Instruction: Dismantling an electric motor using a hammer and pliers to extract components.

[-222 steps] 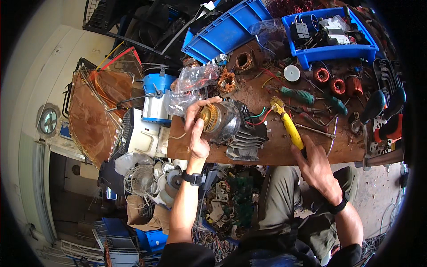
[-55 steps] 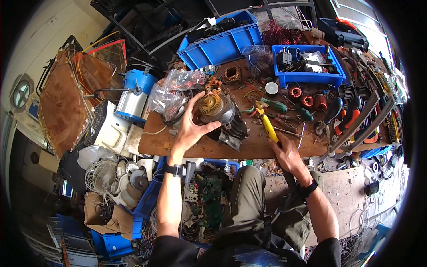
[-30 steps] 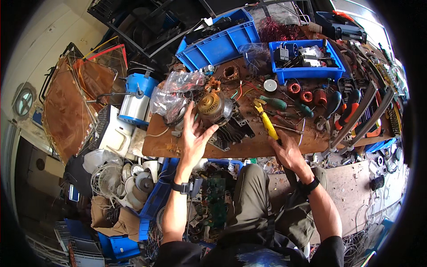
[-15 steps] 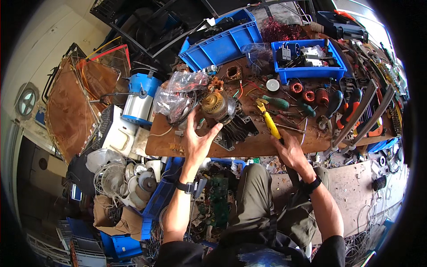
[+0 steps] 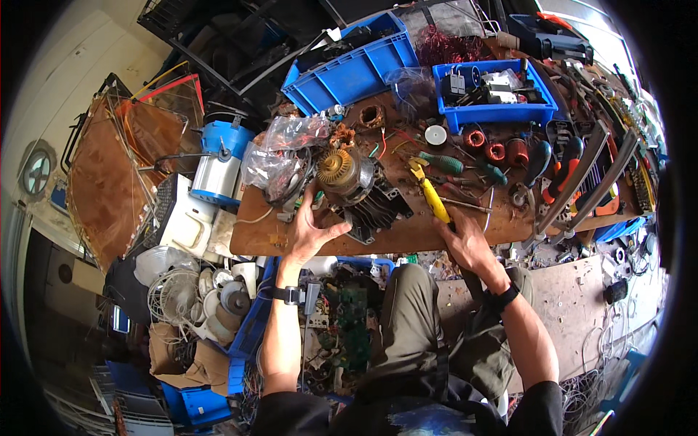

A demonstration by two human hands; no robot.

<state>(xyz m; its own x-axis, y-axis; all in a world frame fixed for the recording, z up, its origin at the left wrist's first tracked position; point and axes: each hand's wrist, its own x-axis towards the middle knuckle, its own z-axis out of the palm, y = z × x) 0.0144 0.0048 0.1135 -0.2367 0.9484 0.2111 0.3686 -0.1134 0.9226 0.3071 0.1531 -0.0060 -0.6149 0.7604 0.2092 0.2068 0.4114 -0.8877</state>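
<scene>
On the workbench (image 5: pixel 262 240), a motor with a copper-coloured ribbed rotor (image 5: pixel 336 168) sits tilted against a black finned housing (image 5: pixel 378 211). My left hand (image 5: pixel 311 234) is at the motor's near left side, its thumb stretched toward the housing and its fingers apart. The fingertips lie beside the motor, and whether they touch it I cannot tell. My right hand (image 5: pixel 467 243) is wrapped round the dark grip of a yellow tool (image 5: pixel 432 198) with a notched head, pointing away from me. Screwdrivers with green handles (image 5: pixel 445 163) lie just beyond that tool.
Two blue crates (image 5: pixel 502 112) (image 5: pixel 352 69) stand at the back. Copper coils (image 5: pixel 494 151), a red-and-black-handled tool (image 5: pixel 566 171) and metal bars (image 5: pixel 578 189) occupy the right side. Plastic bags (image 5: pixel 280 160) and a blue-and-silver canister (image 5: pixel 220 163) are on the left. Scrap circuit boards (image 5: pixel 349 312) fill a bin below.
My left hand has drawn slightly back toward me, its thumb lower beside the motor. My right hand still grips the yellow tool. The whole view has shifted a little.
</scene>
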